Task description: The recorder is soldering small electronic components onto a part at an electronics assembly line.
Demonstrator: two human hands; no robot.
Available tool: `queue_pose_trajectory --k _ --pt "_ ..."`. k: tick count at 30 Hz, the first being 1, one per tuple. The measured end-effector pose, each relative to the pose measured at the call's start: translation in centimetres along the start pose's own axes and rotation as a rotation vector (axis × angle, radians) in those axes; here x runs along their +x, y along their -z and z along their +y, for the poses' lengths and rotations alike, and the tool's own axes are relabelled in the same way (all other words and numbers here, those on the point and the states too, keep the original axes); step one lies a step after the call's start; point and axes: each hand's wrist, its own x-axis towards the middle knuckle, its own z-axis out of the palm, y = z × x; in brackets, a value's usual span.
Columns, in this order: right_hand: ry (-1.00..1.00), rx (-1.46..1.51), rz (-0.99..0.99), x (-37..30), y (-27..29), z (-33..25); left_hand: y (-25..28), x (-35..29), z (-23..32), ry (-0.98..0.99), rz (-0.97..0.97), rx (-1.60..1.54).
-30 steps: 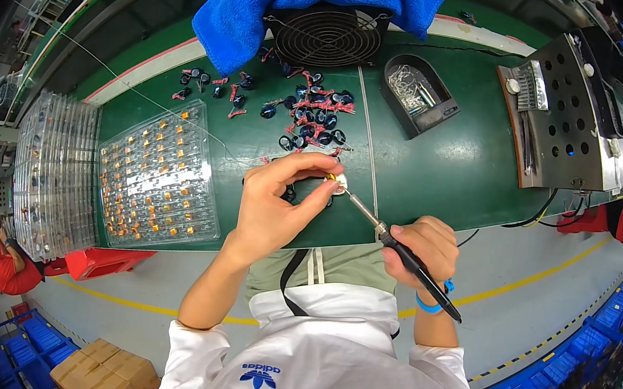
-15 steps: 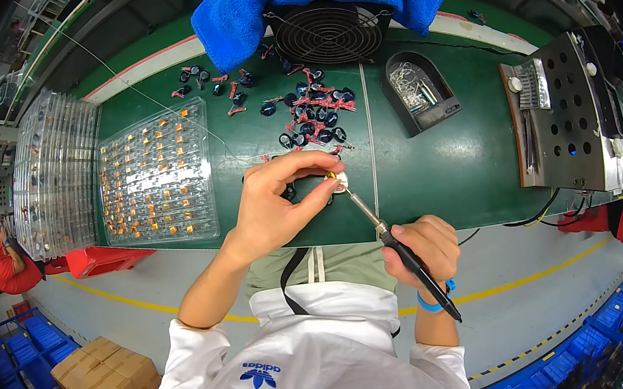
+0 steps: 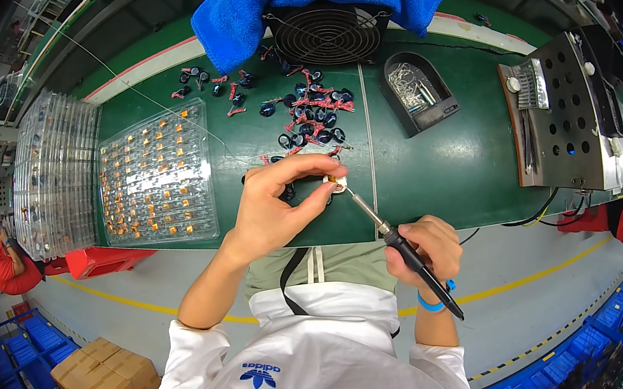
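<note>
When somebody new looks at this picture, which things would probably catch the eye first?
Probably the bright blue towel, draped over the black fan at the top. Next, at the centre, the left hand pinches a small pale part, while the right hand points a pen-shaped tool towards it. At left lies a clear tray dotted with orange pieces.

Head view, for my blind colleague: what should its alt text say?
A person's right hand holds a black-handled soldering iron, its tip close to a round white part pinched in the left hand above a green workbench. Beyond lie dark components with red wires, a clear tray at left.
</note>
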Motion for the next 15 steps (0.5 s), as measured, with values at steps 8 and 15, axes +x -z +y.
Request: queue_pose_trajectory --k 8,15 --pt "-0.010 -0.015 -0.048 -0.01 0.25 0.02 0.20 -0.02 -0.05 0.009 -0.027 0.040" --pt "-0.007 -0.011 -0.041 0.06 0.21 -0.02 -0.20 0.14 -0.18 -0.008 0.033 0.039"
